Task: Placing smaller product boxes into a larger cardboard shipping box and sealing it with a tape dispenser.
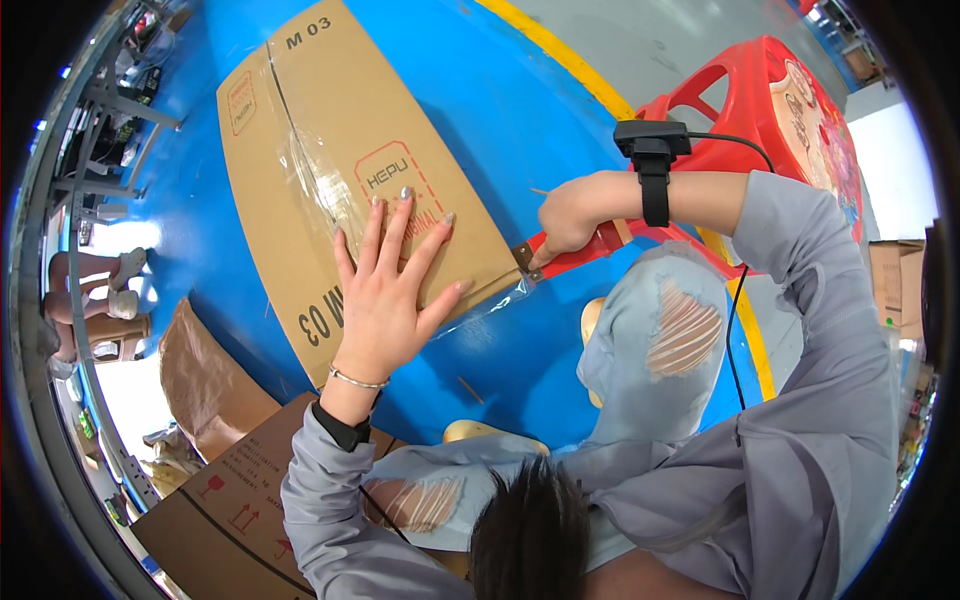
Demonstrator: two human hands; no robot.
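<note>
A brown cardboard box [300, 150] stands on the blue floor, its top seam covered by clear tape [318, 180]. My left hand [392, 290] lies flat on the near end of the box, fingers spread. My right hand [570, 215] grips the red handle of a tape dispenser [575, 255], whose metal head touches the box's near right corner. Loose clear tape hangs off that corner. A black device [652, 140] with a cable is strapped to my right wrist.
A red plastic stool [770, 110] stands to the right, by a yellow floor line [560, 50]. Flattened cardboard [230, 500] lies at the lower left. Another person's legs [95, 280] show at the far left near metal racks. More boxes [895, 280] stand at the right edge.
</note>
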